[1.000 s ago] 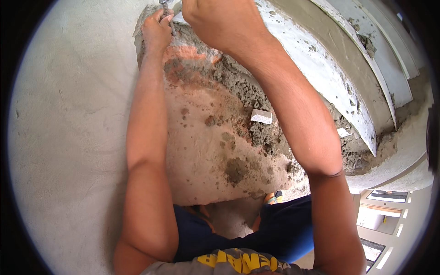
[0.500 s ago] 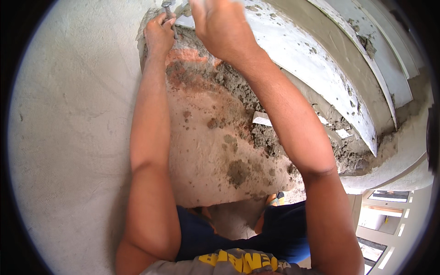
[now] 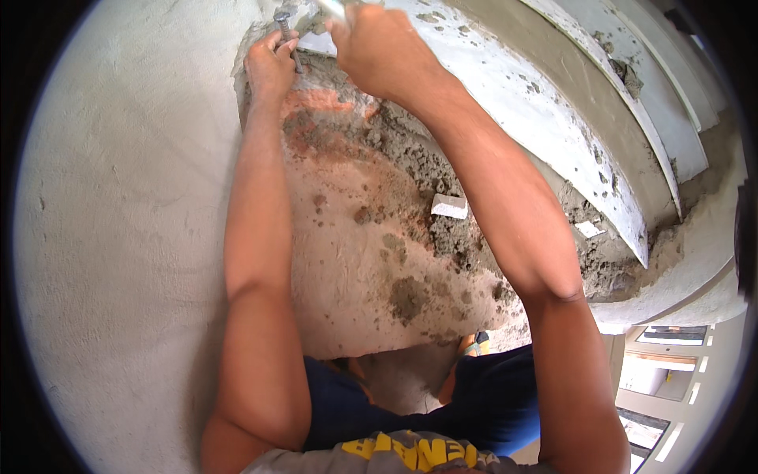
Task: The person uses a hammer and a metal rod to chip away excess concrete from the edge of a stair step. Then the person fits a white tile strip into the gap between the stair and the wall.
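Observation:
At the far end of the ledge, my left hand (image 3: 268,69) is closed round a ribbed metal chisel (image 3: 283,27). Its flattened head sticks up above my fingers, and its lower end meets the rough, chipped mortar beside the wall. To the right of it, my right hand (image 3: 385,54) grips a pale handle (image 3: 332,8). The tool's far end lies beyond the upper edge of the view, so its kind is hidden. Exposed reddish brick (image 3: 317,99) shows just below the chisel.
A plastered wall (image 3: 126,197) runs along the left. White stone slabs (image 3: 545,103) form steps at the right. Mortar rubble (image 3: 454,237) and a white tile fragment (image 3: 449,207) lie on the ledge (image 3: 339,292), which drops off at its near edge.
My right hand has come slightly down, bringing the pale handle into view. My left hand and the chisel have shifted only a little toward the left.

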A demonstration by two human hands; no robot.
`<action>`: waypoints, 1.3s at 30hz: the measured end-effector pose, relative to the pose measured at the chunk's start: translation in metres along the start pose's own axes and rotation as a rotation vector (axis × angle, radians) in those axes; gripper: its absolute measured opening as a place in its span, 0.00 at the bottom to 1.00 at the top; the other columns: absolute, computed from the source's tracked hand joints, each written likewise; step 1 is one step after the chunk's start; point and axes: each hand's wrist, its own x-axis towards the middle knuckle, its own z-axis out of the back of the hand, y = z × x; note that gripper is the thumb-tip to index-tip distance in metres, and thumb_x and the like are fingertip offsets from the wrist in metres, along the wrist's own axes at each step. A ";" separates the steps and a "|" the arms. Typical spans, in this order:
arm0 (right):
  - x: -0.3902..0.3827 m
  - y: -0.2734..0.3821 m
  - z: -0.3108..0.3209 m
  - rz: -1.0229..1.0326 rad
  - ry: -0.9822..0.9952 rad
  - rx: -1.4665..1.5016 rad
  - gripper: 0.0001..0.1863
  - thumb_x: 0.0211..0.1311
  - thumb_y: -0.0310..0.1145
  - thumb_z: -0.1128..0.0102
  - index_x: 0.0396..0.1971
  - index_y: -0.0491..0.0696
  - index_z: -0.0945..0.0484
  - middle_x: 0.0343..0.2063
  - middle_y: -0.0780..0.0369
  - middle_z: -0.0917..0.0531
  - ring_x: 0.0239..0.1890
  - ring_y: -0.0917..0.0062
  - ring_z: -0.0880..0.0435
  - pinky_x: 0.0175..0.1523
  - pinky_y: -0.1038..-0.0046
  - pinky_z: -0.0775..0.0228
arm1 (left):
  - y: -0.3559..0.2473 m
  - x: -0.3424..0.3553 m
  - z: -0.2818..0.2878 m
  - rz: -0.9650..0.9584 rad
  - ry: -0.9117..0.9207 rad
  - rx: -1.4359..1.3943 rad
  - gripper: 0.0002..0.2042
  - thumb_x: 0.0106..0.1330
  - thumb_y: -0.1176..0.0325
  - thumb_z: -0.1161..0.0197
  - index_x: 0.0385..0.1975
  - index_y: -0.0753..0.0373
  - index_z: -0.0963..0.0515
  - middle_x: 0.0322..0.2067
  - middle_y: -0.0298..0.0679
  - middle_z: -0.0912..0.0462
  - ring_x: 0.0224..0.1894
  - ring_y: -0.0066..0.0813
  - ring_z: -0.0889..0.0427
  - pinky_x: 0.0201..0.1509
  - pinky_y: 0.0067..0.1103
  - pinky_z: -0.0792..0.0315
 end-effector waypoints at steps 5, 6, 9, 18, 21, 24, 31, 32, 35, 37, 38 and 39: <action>-0.011 0.019 0.009 0.550 -0.708 0.386 0.11 0.72 0.30 0.47 0.40 0.36 0.24 0.27 0.39 0.20 0.32 0.37 0.20 0.36 0.49 0.27 | -0.004 0.000 -0.002 0.010 0.027 0.009 0.07 0.68 0.70 0.32 0.43 0.57 0.12 0.32 0.47 0.12 0.34 0.40 0.14 0.44 0.34 0.24; -0.011 0.005 -0.005 0.358 -0.478 0.240 0.12 0.73 0.31 0.46 0.39 0.36 0.23 0.27 0.40 0.18 0.32 0.42 0.17 0.36 0.51 0.23 | -0.007 -0.001 -0.002 0.030 0.024 -0.016 0.07 0.68 0.70 0.32 0.43 0.57 0.12 0.32 0.47 0.12 0.34 0.40 0.14 0.44 0.34 0.24; 0.004 -0.028 -0.029 -0.003 -0.059 -0.042 0.13 0.71 0.32 0.42 0.35 0.35 0.19 0.29 0.43 0.14 0.31 0.51 0.10 0.36 0.55 0.17 | -0.016 -0.004 -0.004 0.032 0.024 0.015 0.07 0.68 0.71 0.32 0.43 0.58 0.12 0.32 0.46 0.11 0.34 0.39 0.14 0.44 0.34 0.24; -0.002 -0.034 -0.036 0.017 -0.096 0.005 0.12 0.67 0.30 0.42 0.29 0.35 0.19 0.28 0.40 0.15 0.33 0.47 0.11 0.36 0.54 0.17 | -0.027 -0.002 -0.006 0.039 0.043 0.006 0.08 0.69 0.71 0.34 0.44 0.59 0.12 0.30 0.45 0.11 0.35 0.35 0.13 0.45 0.34 0.23; -0.011 -0.014 -0.025 0.071 -0.133 0.065 0.16 0.73 0.34 0.46 0.31 0.37 0.21 0.21 0.49 0.17 0.23 0.61 0.16 0.27 0.59 0.25 | -0.004 0.002 -0.002 -0.069 0.030 -0.200 0.07 0.69 0.72 0.35 0.42 0.61 0.13 0.27 0.43 0.13 0.33 0.32 0.14 0.41 0.34 0.23; -0.036 0.009 0.006 -0.111 -0.147 0.307 0.16 0.76 0.35 0.48 0.33 0.36 0.21 0.18 0.51 0.18 0.22 0.65 0.15 0.27 0.60 0.24 | 0.005 0.002 -0.003 -0.086 0.102 -0.221 0.06 0.70 0.73 0.36 0.41 0.63 0.14 0.27 0.42 0.14 0.33 0.32 0.14 0.39 0.33 0.23; -0.093 0.000 0.030 -0.221 -0.385 0.483 0.18 0.78 0.37 0.48 0.29 0.40 0.23 0.14 0.62 0.26 0.15 0.77 0.29 0.22 0.68 0.39 | -0.008 -0.087 0.002 -0.178 0.152 -0.095 0.11 0.70 0.84 0.46 0.41 0.64 0.17 0.37 0.46 0.13 0.37 0.38 0.13 0.41 0.35 0.21; -0.098 -0.005 0.026 -0.216 -0.415 0.510 0.18 0.78 0.37 0.48 0.28 0.40 0.23 0.14 0.63 0.26 0.16 0.77 0.30 0.22 0.68 0.39 | -0.015 -0.103 0.005 -0.245 0.190 -0.119 0.13 0.69 0.87 0.48 0.41 0.64 0.18 0.39 0.47 0.13 0.37 0.39 0.13 0.42 0.36 0.21; -0.106 -0.011 0.022 -0.202 -0.460 0.570 0.19 0.78 0.38 0.48 0.27 0.40 0.24 0.14 0.64 0.27 0.17 0.78 0.30 0.24 0.67 0.39 | -0.012 -0.115 0.012 -0.435 0.219 0.088 0.14 0.68 0.89 0.48 0.43 0.64 0.19 0.42 0.46 0.13 0.37 0.38 0.13 0.44 0.36 0.20; -0.112 -0.011 0.024 -0.235 -0.427 0.602 0.20 0.78 0.39 0.47 0.27 0.41 0.24 0.14 0.64 0.27 0.18 0.78 0.29 0.26 0.67 0.37 | -0.028 -0.116 0.016 -0.223 0.342 0.044 0.12 0.69 0.87 0.47 0.42 0.64 0.19 0.42 0.46 0.13 0.36 0.37 0.14 0.44 0.34 0.20; -0.116 -0.012 0.025 -0.242 -0.420 0.620 0.20 0.78 0.39 0.48 0.27 0.41 0.24 0.14 0.64 0.27 0.18 0.79 0.29 0.26 0.67 0.37 | -0.036 -0.117 0.016 -0.037 0.428 -0.019 0.11 0.70 0.86 0.46 0.41 0.64 0.18 0.41 0.46 0.13 0.36 0.37 0.14 0.43 0.33 0.21; -0.118 -0.014 0.027 -0.249 -0.414 0.637 0.20 0.78 0.39 0.48 0.27 0.41 0.25 0.14 0.64 0.27 0.19 0.79 0.29 0.26 0.67 0.37 | -0.029 -0.109 0.013 -0.107 0.356 0.004 0.09 0.70 0.85 0.45 0.40 0.65 0.18 0.40 0.46 0.13 0.35 0.36 0.14 0.42 0.32 0.21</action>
